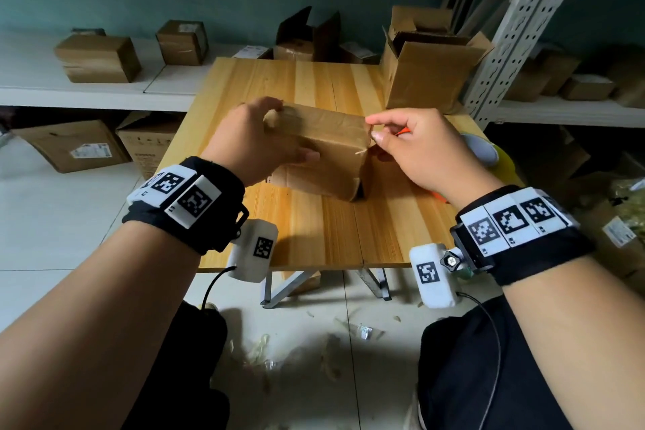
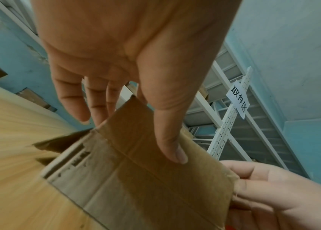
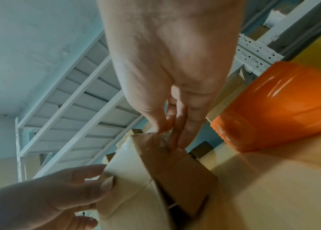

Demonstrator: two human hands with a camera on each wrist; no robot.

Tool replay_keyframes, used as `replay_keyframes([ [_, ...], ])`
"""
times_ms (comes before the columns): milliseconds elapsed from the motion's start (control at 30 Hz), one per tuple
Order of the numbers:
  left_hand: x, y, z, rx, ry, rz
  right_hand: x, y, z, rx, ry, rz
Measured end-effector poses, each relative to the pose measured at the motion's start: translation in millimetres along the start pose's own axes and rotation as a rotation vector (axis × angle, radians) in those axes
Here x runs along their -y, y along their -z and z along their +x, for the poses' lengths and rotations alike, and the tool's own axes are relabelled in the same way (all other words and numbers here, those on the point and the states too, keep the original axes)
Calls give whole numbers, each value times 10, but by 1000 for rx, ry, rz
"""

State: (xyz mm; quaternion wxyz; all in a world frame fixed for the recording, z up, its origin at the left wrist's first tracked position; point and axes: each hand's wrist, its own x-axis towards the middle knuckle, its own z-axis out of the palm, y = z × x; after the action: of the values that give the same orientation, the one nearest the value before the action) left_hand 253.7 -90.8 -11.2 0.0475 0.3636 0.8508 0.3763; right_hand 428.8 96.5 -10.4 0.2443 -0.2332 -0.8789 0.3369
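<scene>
A brown cardboard box (image 1: pixel 328 140) stands on the wooden table (image 1: pixel 314 230). My left hand (image 1: pixel 265 136) grips its left end, with the thumb on the near face and the fingers curled over the far top edge. The left wrist view shows the thumb pressed flat on the box (image 2: pixel 145 179). My right hand (image 1: pixel 375 129) pinches the box's upper right corner between thumb and forefinger. In the right wrist view its fingertips (image 3: pixel 181 137) close on that corner of the box (image 3: pixel 135 168), where a bit of clear tape shows.
An orange plastic tool (image 3: pixel 273 105) lies under my right hand, and a yellow tape roll (image 1: pixel 488 154) sits at the table's right edge. An open carton (image 1: pixel 429 80) stands at the back right. A white perforated shelf post (image 1: pixel 516 28) and shelves with boxes (image 1: pixel 97 58) surround the table.
</scene>
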Motion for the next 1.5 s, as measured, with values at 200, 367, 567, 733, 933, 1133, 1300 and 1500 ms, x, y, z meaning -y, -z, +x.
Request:
replay_keyframes([
  [200,-24,45,-12,-118,-46,-10,119,-46,-46,192,-41,34],
  [367,-32,39,10,-103,-39,-28,141,-109,-33,145,-26,-214],
  [567,-80,14,3,62,136,-156,284,-246,3,64,-66,-63],
  [733,-88,-21,-6,33,166,-197,417,-350,-14,202,-77,95],
  [933,-73,-58,-46,-5,72,-260,325,-299,-69,214,-41,-55],
  [1133,-53,-91,-13,-57,73,-337,186,-29,-109,-75,-12,-410],
  [1300,-176,-179,-50,59,15,-320,-24,245,-146,-201,-256,-440],
  [1500,-309,-414,-65,199,-31,-351,-271,303,-175,91,-517,-532],
])
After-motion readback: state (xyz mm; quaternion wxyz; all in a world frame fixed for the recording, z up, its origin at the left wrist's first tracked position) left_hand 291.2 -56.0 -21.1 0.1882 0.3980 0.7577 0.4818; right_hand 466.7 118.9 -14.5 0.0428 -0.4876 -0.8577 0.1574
